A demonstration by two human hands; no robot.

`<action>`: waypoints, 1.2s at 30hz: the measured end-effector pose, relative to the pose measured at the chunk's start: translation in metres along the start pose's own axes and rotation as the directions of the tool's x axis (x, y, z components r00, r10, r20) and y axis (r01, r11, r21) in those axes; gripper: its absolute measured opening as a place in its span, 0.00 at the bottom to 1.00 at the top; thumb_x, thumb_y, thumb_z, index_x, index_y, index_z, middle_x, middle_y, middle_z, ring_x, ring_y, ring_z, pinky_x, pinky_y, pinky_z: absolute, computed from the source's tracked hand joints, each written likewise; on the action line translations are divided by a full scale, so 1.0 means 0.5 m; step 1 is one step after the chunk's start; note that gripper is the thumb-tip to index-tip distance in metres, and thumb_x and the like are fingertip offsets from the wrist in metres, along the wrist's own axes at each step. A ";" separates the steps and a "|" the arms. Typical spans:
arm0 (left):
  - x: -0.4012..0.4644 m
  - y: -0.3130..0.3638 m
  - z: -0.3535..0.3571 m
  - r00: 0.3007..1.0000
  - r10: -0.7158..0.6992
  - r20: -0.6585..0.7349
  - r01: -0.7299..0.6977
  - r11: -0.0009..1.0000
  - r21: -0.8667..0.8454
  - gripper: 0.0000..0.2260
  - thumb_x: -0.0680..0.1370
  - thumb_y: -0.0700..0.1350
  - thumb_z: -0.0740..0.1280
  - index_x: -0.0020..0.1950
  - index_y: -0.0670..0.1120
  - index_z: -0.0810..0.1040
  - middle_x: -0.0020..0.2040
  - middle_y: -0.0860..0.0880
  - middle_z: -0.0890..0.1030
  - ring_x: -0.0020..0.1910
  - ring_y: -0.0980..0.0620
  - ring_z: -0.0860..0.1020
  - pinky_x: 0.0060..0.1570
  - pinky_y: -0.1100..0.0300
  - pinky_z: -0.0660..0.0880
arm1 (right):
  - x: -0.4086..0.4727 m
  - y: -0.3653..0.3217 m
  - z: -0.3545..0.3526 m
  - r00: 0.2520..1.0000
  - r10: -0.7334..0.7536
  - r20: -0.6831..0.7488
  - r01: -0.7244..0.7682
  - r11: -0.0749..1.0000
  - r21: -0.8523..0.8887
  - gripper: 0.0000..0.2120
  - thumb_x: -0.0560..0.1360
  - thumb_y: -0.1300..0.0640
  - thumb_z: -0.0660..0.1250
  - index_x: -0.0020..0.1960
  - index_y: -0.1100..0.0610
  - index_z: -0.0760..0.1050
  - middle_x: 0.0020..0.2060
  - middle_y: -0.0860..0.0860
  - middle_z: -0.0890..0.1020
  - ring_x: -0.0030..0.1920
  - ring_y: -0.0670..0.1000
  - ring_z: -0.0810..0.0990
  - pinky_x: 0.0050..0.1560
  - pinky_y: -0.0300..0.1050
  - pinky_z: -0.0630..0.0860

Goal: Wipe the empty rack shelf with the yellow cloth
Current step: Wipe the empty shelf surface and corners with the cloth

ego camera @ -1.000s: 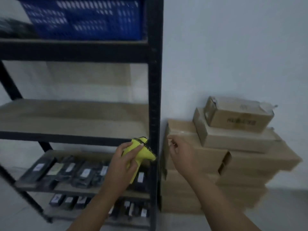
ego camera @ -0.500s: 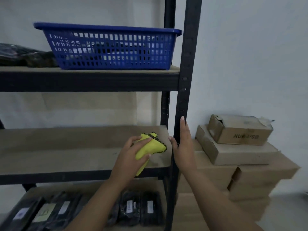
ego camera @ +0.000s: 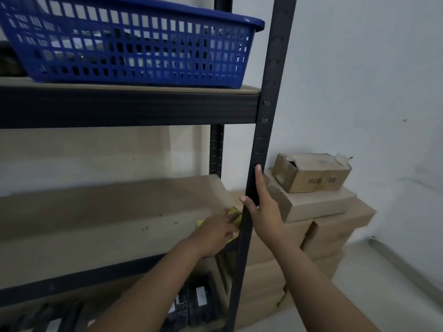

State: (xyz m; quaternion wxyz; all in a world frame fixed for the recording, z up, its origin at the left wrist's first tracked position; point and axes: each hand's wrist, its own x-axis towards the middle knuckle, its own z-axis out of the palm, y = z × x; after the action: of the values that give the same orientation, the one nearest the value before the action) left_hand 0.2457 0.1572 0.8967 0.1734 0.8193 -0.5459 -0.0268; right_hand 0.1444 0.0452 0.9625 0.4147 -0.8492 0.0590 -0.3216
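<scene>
Room: pale wall [ego camera: 359, 68]; stacked cardboard boxes [ego camera: 318, 212] stand just right of my rack.
Rack: black upright post [ego camera: 263, 130]; blue basket [ego camera: 134, 44] on the shelf above.
Empty shelf [ego camera: 96, 226]: bare tan board, a few dark specks.
Right hand [ego camera: 262, 212]: fingers together, thumb apart, braced on the post.
Left hand [ego camera: 217, 232]: flat, pressing the cloth down.
Yellow cloth [ego camera: 233, 212]: at the shelf's right front corner, mostly under my palm; I judge it soft, light, best held pinned under a flat hand.

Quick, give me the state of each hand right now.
Left hand: pressed flat on the yellow cloth on the empty shelf.
Right hand: open, holding nothing, braced against the black rack post.
</scene>
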 end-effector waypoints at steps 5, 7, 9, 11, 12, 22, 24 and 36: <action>-0.008 -0.008 -0.016 0.994 0.100 0.054 -0.107 0.984 0.142 0.18 0.82 0.48 0.52 0.72 0.51 0.66 0.77 0.52 0.55 0.76 0.51 0.50 0.72 0.54 0.50 | -0.004 -0.004 0.005 1.000 0.016 -0.017 -0.016 1.000 -0.011 0.35 0.78 0.54 0.62 0.65 0.28 0.39 0.65 0.31 0.56 0.69 0.44 0.64 0.58 0.35 0.64; -0.010 -0.010 -0.018 0.994 0.095 0.054 -0.105 0.973 0.207 0.19 0.83 0.49 0.50 0.74 0.51 0.63 0.78 0.52 0.54 0.76 0.52 0.50 0.72 0.55 0.50 | -0.004 -0.003 0.007 1.000 0.022 -0.022 -0.022 1.000 -0.010 0.35 0.78 0.54 0.61 0.65 0.28 0.40 0.66 0.30 0.55 0.71 0.45 0.63 0.61 0.37 0.64; -0.005 -0.017 -0.015 0.995 0.076 0.058 -0.088 0.967 0.239 0.19 0.83 0.51 0.49 0.73 0.52 0.63 0.78 0.51 0.54 0.76 0.52 0.50 0.72 0.55 0.50 | -0.002 -0.002 0.010 0.999 0.023 -0.029 -0.023 1.000 -0.007 0.35 0.78 0.54 0.61 0.66 0.29 0.40 0.67 0.31 0.55 0.71 0.44 0.61 0.62 0.36 0.63; 0.003 -0.031 -0.014 0.995 0.051 0.082 -0.069 0.968 0.240 0.20 0.82 0.54 0.49 0.72 0.53 0.66 0.78 0.51 0.54 0.76 0.51 0.50 0.72 0.53 0.50 | 0.000 -0.002 0.013 0.999 0.022 -0.029 -0.022 1.000 -0.006 0.35 0.78 0.55 0.61 0.66 0.29 0.40 0.68 0.32 0.55 0.70 0.40 0.58 0.63 0.34 0.61; 0.007 -0.038 -0.016 0.994 0.042 0.105 -0.065 0.971 0.229 0.20 0.82 0.55 0.49 0.72 0.53 0.66 0.77 0.51 0.54 0.76 0.50 0.50 0.73 0.52 0.51 | 0.001 -0.002 0.015 0.999 0.021 -0.032 -0.021 1.000 -0.005 0.35 0.78 0.56 0.61 0.66 0.30 0.40 0.68 0.31 0.54 0.69 0.38 0.57 0.64 0.34 0.61; 0.036 -0.122 -0.045 0.979 -0.200 0.039 0.193 0.970 0.145 0.21 0.82 0.52 0.53 0.75 0.56 0.56 0.77 0.48 0.54 0.74 0.47 0.56 0.70 0.55 0.56 | -0.002 -0.003 0.014 0.999 0.037 -0.014 -0.037 0.999 -0.023 0.35 0.79 0.55 0.60 0.65 0.29 0.38 0.66 0.28 0.52 0.67 0.35 0.54 0.61 0.26 0.55; 0.012 -0.106 -0.040 0.976 -0.218 0.007 0.216 0.970 0.111 0.20 0.82 0.50 0.53 0.75 0.56 0.59 0.77 0.49 0.56 0.74 0.46 0.57 0.70 0.54 0.58 | -0.003 -0.002 0.013 0.999 0.044 -0.010 -0.044 0.999 -0.018 0.35 0.79 0.55 0.60 0.64 0.29 0.38 0.67 0.32 0.52 0.68 0.36 0.53 0.62 0.26 0.53; 0.020 -0.030 -0.011 0.997 -0.076 0.021 0.072 0.985 0.158 0.19 0.82 0.55 0.49 0.73 0.59 0.61 0.77 0.53 0.54 0.76 0.48 0.50 0.72 0.52 0.50 | -0.009 0.019 0.054 0.987 0.006 -0.158 0.002 0.999 0.051 0.29 0.79 0.57 0.59 0.66 0.34 0.46 0.63 0.26 0.53 0.60 0.17 0.50 0.57 0.15 0.53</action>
State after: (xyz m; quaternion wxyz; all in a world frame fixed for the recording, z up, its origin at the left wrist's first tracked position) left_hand 0.2640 0.1547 0.8984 0.0996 0.8496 -0.5179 -0.0011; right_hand 0.1585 0.0589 0.9413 0.4306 -0.8101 0.0843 -0.3890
